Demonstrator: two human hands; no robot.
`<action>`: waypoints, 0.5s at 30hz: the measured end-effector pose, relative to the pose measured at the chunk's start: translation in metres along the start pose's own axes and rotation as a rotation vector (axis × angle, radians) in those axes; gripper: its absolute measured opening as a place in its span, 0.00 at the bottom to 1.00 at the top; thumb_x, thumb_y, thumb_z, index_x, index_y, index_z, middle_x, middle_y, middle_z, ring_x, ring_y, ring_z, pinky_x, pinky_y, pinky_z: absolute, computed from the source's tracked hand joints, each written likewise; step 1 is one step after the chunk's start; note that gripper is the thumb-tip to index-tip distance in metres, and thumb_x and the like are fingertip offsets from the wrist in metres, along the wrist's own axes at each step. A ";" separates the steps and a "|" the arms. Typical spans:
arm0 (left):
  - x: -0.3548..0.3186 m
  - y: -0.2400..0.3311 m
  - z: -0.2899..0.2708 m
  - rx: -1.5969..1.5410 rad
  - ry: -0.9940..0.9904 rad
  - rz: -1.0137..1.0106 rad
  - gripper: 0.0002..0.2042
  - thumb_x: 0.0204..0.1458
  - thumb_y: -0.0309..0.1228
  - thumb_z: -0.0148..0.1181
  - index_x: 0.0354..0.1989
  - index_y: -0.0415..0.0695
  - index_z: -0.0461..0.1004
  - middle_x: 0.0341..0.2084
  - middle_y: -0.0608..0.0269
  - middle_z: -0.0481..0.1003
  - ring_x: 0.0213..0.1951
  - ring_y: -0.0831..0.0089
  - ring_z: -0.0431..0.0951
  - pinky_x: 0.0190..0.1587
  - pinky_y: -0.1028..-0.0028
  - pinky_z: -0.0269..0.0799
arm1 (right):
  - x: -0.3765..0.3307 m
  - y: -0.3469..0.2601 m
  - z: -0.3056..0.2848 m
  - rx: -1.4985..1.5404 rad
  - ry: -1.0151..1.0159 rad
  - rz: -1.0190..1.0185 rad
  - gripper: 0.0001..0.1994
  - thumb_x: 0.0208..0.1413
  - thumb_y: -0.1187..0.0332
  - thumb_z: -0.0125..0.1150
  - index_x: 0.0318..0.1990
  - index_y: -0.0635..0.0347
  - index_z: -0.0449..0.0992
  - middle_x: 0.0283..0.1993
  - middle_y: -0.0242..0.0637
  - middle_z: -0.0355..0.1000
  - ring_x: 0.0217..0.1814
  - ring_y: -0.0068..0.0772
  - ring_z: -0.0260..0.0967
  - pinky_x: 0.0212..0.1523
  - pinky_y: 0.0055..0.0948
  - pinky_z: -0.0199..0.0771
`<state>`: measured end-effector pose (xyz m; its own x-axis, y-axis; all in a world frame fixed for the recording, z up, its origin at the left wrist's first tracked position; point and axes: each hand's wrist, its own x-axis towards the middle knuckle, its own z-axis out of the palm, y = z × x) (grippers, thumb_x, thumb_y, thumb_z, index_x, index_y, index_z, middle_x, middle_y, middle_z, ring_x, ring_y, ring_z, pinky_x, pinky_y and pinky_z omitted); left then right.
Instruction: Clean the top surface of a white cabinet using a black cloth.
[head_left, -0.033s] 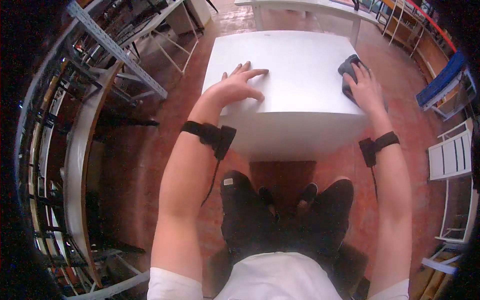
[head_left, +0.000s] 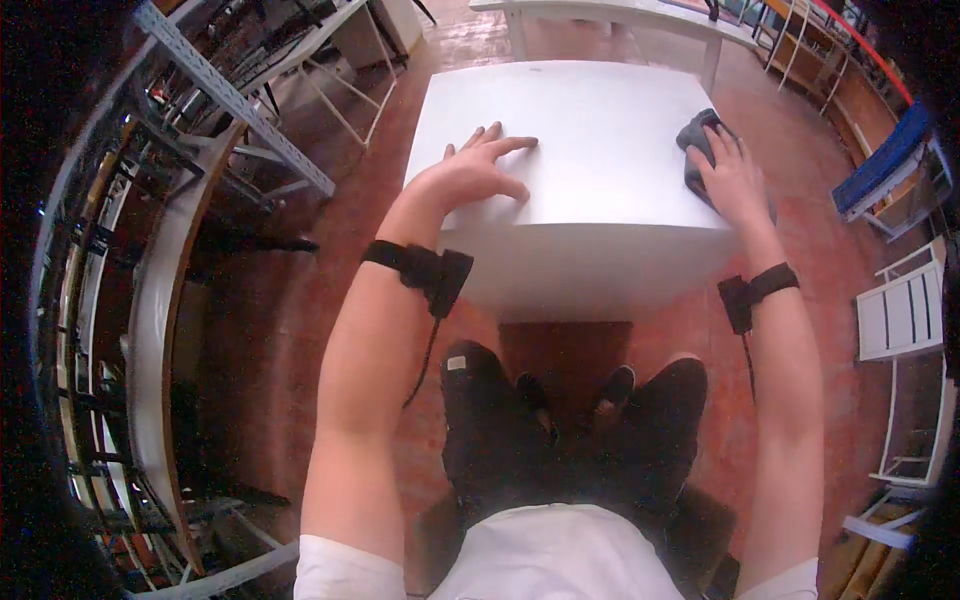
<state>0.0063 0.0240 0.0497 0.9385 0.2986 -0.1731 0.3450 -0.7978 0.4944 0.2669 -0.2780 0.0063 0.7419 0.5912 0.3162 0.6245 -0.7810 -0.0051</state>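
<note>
"Since the right hand (head_left: 732,180) covers much of it, where exactly is the dark grey cloth (head_left: 692,133)?"

"On the white box (head_left: 600,145), at the right-hand edge of its top. It looks crumpled, and parts of it show on the left of the hand and beyond the fingertips."

"How are the fingers on it?"

"Laid over the cloth, slightly spread, with the thumb apart on the near side. Whether they pinch any fabric underneath, I cannot tell."

"And the left hand (head_left: 470,175)?"

"It's on the left part of the same top, well apart from the cloth. Its fingers are spread, the thumb and forefinger forming a wide gap, with bare white surface between them."

"What's on the arms?"

"A black strap (head_left: 440,280) with a small block and a cable goes around the left forearm; a similar black band (head_left: 745,300) goes around the right."

"Below the box?"

"Dark trousers (head_left: 480,410), the knees on either side, and a reddish floor (head_left: 800,235)."

"Farther out?"

"A grey metal upright (head_left: 240,105) leans across the view at upper left, a white table (head_left: 620,10) stands beyond the box, and something blue (head_left: 882,158) is off to the right."
</note>
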 end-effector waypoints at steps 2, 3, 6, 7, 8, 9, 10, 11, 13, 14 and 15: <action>0.004 -0.002 0.000 -0.018 0.002 0.001 0.49 0.34 0.48 0.73 0.74 0.71 0.64 0.80 0.44 0.44 0.81 0.54 0.35 0.78 0.42 0.29 | 0.001 0.001 0.001 -0.035 -0.010 -0.021 0.35 0.68 0.39 0.44 0.75 0.47 0.63 0.80 0.40 0.56 0.81 0.55 0.51 0.78 0.51 0.51; 0.004 -0.004 0.000 -0.032 -0.003 -0.004 0.49 0.34 0.47 0.74 0.74 0.71 0.64 0.80 0.45 0.44 0.81 0.54 0.35 0.78 0.41 0.29 | 0.000 -0.002 0.000 -0.039 -0.014 -0.021 0.35 0.68 0.39 0.44 0.75 0.47 0.63 0.80 0.40 0.56 0.81 0.55 0.51 0.78 0.51 0.51; 0.003 -0.001 -0.003 -0.055 -0.022 -0.015 0.49 0.35 0.45 0.76 0.74 0.70 0.64 0.80 0.43 0.42 0.81 0.52 0.35 0.78 0.44 0.33 | -0.003 -0.006 -0.006 -0.002 -0.005 0.021 0.35 0.69 0.38 0.43 0.75 0.48 0.63 0.80 0.40 0.56 0.81 0.55 0.51 0.79 0.50 0.51; 0.002 0.002 -0.004 -0.051 -0.033 -0.020 0.49 0.37 0.44 0.77 0.74 0.69 0.64 0.80 0.41 0.41 0.81 0.50 0.34 0.78 0.47 0.36 | -0.003 -0.006 -0.007 -0.008 -0.004 0.020 0.35 0.69 0.38 0.43 0.75 0.49 0.63 0.80 0.40 0.56 0.81 0.55 0.51 0.79 0.50 0.51; 0.002 0.002 -0.004 -0.047 -0.043 -0.025 0.48 0.38 0.42 0.79 0.74 0.69 0.64 0.79 0.39 0.39 0.81 0.47 0.34 0.79 0.50 0.39 | -0.003 -0.005 -0.007 -0.014 -0.003 0.017 0.35 0.69 0.38 0.43 0.75 0.49 0.63 0.80 0.40 0.56 0.81 0.56 0.51 0.79 0.50 0.51; 0.002 0.002 -0.005 -0.046 -0.044 -0.025 0.48 0.38 0.42 0.79 0.74 0.68 0.64 0.80 0.39 0.39 0.81 0.47 0.34 0.79 0.50 0.39 | -0.003 -0.005 -0.008 -0.014 0.000 0.015 0.35 0.69 0.38 0.43 0.75 0.49 0.63 0.80 0.40 0.56 0.81 0.56 0.51 0.79 0.50 0.51; 0.002 0.003 -0.005 -0.046 -0.044 -0.024 0.48 0.38 0.42 0.79 0.74 0.68 0.64 0.80 0.40 0.39 0.81 0.47 0.34 0.78 0.50 0.39 | -0.003 -0.005 -0.008 -0.014 0.003 0.013 0.35 0.69 0.38 0.43 0.75 0.50 0.63 0.80 0.40 0.56 0.81 0.56 0.51 0.79 0.50 0.51; 0.002 0.002 -0.006 -0.044 -0.044 -0.024 0.48 0.39 0.42 0.79 0.74 0.68 0.64 0.80 0.40 0.39 0.81 0.47 0.34 0.78 0.50 0.40 | -0.003 -0.005 -0.007 -0.013 0.006 0.010 0.35 0.69 0.38 0.43 0.75 0.50 0.63 0.80 0.40 0.56 0.81 0.56 0.51 0.79 0.50 0.51; 0.002 0.001 -0.005 -0.059 -0.044 -0.008 0.48 0.39 0.42 0.79 0.75 0.68 0.63 0.80 0.40 0.39 0.81 0.48 0.33 0.79 0.49 0.37 | -0.002 -0.005 -0.008 -0.024 -0.001 0.014 0.35 0.69 0.38 0.43 0.75 0.50 0.63 0.80 0.40 0.56 0.81 0.56 0.51 0.79 0.50 0.51; 0.002 -0.001 -0.005 -0.065 -0.045 -0.001 0.47 0.40 0.43 0.78 0.75 0.68 0.63 0.80 0.40 0.39 0.81 0.48 0.33 0.79 0.49 0.35 | -0.002 -0.006 -0.009 -0.029 -0.004 0.016 0.35 0.69 0.38 0.43 0.75 0.50 0.63 0.80 0.40 0.56 0.81 0.56 0.51 0.79 0.50 0.51; 0.002 -0.003 -0.004 -0.050 -0.035 0.013 0.47 0.40 0.43 0.78 0.75 0.68 0.63 0.80 0.40 0.39 0.81 0.48 0.33 0.79 0.48 0.33 | -0.002 -0.007 -0.010 -0.018 -0.009 0.021 0.35 0.69 0.38 0.43 0.75 0.49 0.63 0.80 0.40 0.56 0.81 0.57 0.51 0.79 0.50 0.51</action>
<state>0.0069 0.0288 0.0513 0.9428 0.2695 -0.1960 0.3332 -0.7738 0.5387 0.2584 -0.2762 0.0151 0.7569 0.5767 0.3073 0.6046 -0.7965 0.0058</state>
